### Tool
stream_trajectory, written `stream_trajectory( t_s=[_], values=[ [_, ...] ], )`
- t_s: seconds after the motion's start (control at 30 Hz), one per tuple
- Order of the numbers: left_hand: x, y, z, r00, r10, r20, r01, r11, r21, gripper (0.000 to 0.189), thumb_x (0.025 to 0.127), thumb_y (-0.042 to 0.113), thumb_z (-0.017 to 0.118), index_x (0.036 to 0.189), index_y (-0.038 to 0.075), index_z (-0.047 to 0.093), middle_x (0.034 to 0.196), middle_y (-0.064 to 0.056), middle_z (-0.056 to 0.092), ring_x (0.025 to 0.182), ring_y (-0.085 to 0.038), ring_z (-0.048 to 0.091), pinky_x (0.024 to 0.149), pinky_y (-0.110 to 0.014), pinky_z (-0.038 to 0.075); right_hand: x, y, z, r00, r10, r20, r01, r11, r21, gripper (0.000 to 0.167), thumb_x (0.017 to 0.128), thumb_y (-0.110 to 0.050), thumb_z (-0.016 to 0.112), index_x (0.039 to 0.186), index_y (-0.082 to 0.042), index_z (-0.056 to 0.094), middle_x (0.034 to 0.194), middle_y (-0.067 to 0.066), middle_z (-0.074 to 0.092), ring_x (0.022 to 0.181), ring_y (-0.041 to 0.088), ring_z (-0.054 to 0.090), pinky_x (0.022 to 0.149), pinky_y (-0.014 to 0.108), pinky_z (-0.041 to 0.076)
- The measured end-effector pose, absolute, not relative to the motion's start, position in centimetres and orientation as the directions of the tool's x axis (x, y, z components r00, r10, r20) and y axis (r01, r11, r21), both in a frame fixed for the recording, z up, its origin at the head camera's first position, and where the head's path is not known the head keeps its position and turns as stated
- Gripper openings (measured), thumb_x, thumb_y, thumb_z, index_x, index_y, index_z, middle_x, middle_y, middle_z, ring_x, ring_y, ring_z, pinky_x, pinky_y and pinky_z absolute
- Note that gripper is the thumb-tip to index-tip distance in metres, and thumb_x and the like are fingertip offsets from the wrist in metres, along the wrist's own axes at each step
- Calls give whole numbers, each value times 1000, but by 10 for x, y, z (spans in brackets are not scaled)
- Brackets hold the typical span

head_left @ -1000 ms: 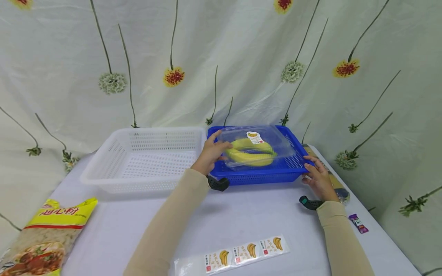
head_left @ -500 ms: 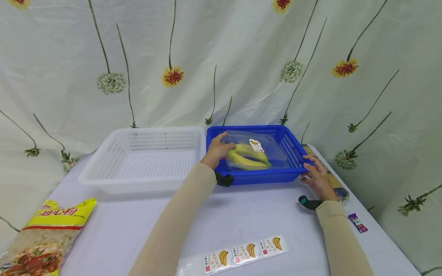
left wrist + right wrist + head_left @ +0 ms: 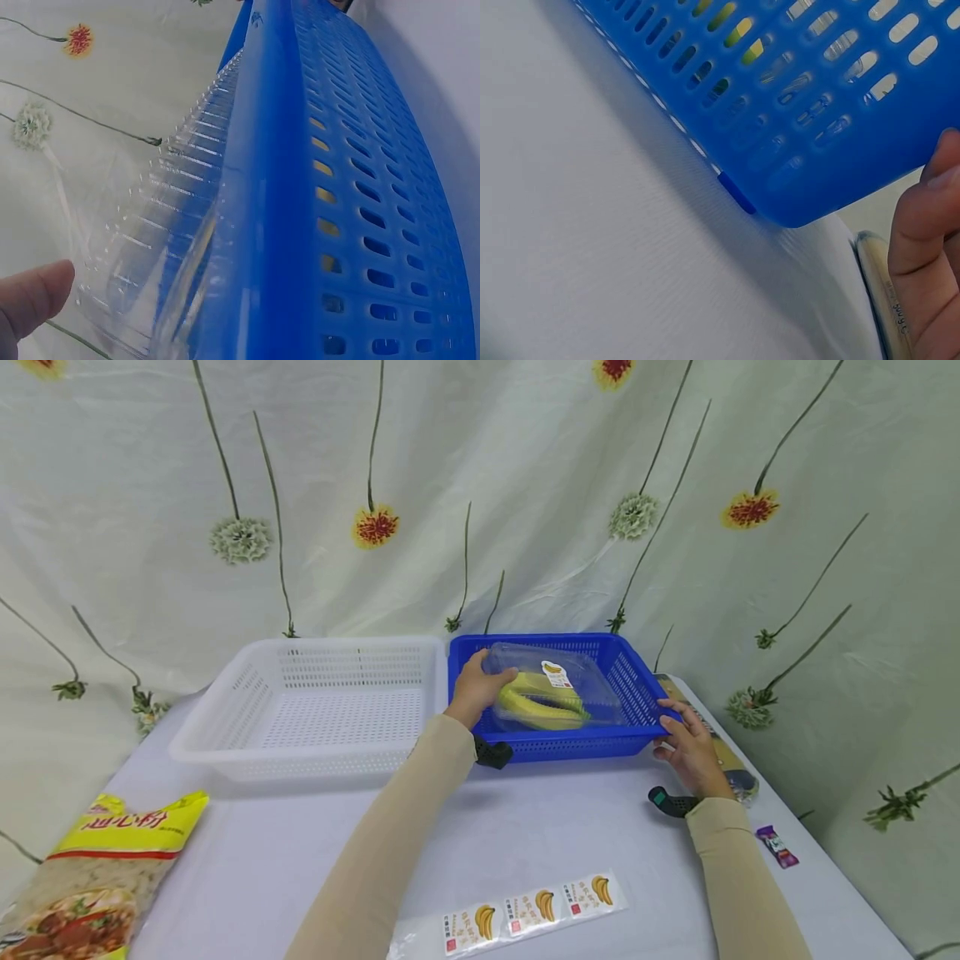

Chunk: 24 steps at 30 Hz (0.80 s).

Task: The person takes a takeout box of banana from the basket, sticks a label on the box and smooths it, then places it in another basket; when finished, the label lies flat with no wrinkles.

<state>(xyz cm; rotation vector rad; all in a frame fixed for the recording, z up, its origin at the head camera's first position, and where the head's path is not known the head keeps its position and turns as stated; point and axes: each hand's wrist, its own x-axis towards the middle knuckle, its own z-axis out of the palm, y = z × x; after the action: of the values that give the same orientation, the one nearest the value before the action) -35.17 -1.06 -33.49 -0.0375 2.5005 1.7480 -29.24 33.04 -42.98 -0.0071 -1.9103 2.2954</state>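
A clear plastic box (image 3: 592,693) with bananas (image 3: 536,710) inside and a banana label (image 3: 556,674) on its lid sits low in the blue basket (image 3: 577,747), slightly tilted. My left hand (image 3: 476,690) holds the box at its left end, thumb over the near side. In the left wrist view only the thumb (image 3: 37,300) shows, beside the clear plastic; the other fingers are hidden. At the basket's front right corner, my right hand (image 3: 693,752) grips the rim, also seen in the right wrist view with curled fingers (image 3: 922,225).
Left of the blue basket stands a white basket (image 3: 225,756). A yellow-topped food bag (image 3: 112,868) lies front left. A strip of banana labels (image 3: 532,914) lies at the front. Beyond my right hand are a partly hidden packet (image 3: 738,772) and a small purple wrapped snack (image 3: 777,847).
The box has come down and toward me into the blue basket, with my left hand moving slightly right along with it. My right hand stays at the rim.
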Motion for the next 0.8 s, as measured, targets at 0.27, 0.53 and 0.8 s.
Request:
stream_trajectory(
  t_s=[0.27, 0.53, 0.8],
  values=[
    [-350, -8, -339, -994, 57, -98, -74, 326, 943, 88, 104, 25, 73, 174, 15, 19, 178, -15, 24, 160, -40, 30, 124, -57, 35, -293, 331, -430, -987, 129, 93, -114, -170, -979, 19, 113, -20, 59, 126, -32, 64, 104, -5, 63, 79, 9, 60, 67, 25, 52],
    [-351, -5, -353, -990, 69, -125, -96, 329, 939, 90, 105, 24, 71, 174, 13, 14, 177, -23, 19, 160, -43, 27, 124, -59, 34, -293, 331, -432, -986, 118, 119, -140, -192, -971, 21, 113, -17, 57, 122, -34, 67, 102, -4, 63, 77, 10, 60, 66, 26, 52],
    [-349, -5, -357, -993, 67, -101, -76, 307, 949, 90, 104, 21, 71, 173, 10, 16, 178, -21, 16, 163, -42, 22, 126, -58, 31, -292, 330, -433, -985, 118, 128, -149, -192, -970, 22, 113, -16, 57, 120, -34, 68, 103, -4, 63, 78, 10, 59, 67, 26, 51]
  ],
)
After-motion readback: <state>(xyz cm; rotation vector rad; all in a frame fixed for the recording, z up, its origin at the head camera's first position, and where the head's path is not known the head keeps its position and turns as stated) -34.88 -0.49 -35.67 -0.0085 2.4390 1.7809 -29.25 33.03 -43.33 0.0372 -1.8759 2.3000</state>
